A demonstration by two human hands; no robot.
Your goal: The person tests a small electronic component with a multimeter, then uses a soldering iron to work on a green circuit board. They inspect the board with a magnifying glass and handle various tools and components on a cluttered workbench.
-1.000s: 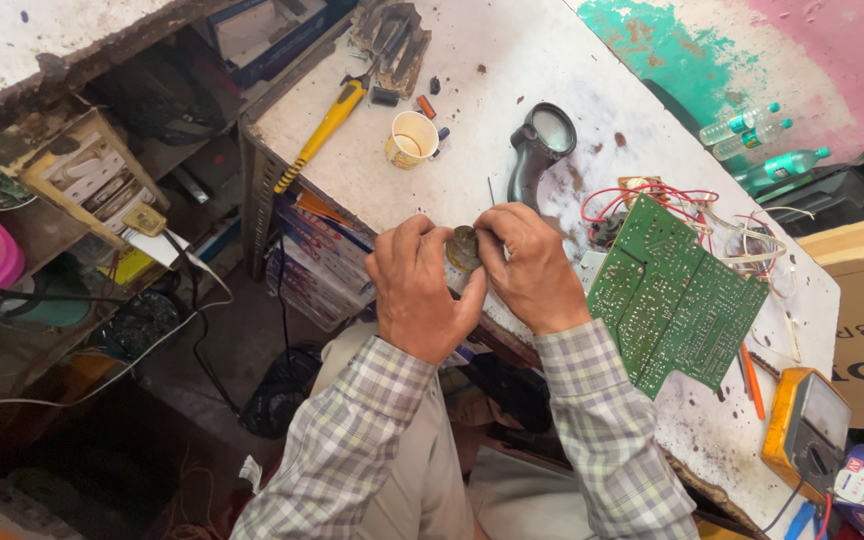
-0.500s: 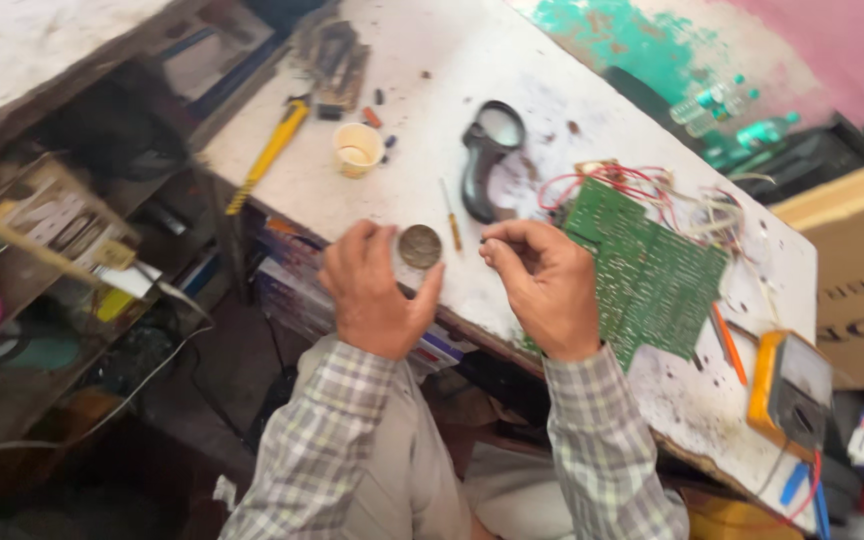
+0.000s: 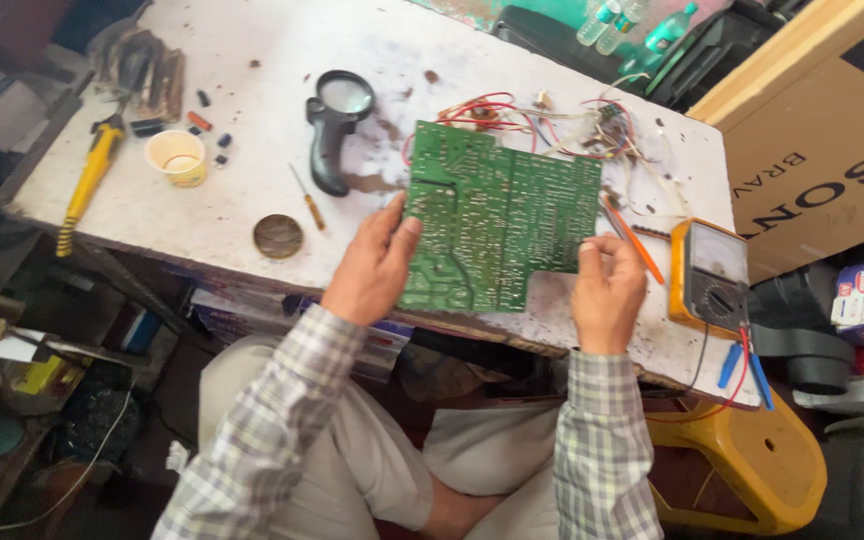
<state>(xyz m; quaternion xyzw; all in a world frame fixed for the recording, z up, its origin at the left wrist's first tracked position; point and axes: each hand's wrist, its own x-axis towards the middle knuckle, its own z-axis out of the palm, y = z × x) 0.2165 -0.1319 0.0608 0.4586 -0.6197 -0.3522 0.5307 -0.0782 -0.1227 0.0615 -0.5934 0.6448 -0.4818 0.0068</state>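
Observation:
A green circuit board (image 3: 497,215) lies solder side up on the stained white table (image 3: 252,130), with red and other coloured wires (image 3: 542,115) trailing from its far edge. My left hand (image 3: 372,265) rests on the board's near left edge, fingers over it. My right hand (image 3: 607,290) touches the board's near right corner with its fingertips. A small round brown tin (image 3: 278,236) sits on the table to the left of my left hand, apart from it.
A black magnifying glass (image 3: 335,125), a small screwdriver (image 3: 307,198), a yellow cup (image 3: 178,157) and a yellow-handled tool (image 3: 87,185) lie to the left. An orange multimeter (image 3: 709,275) sits at the right edge, beside a cardboard box (image 3: 822,130). A yellow stool (image 3: 752,460) stands below.
Both hands held the round tin before my chest. The tin now lies on the table and both hands have moved right onto the green circuit board.

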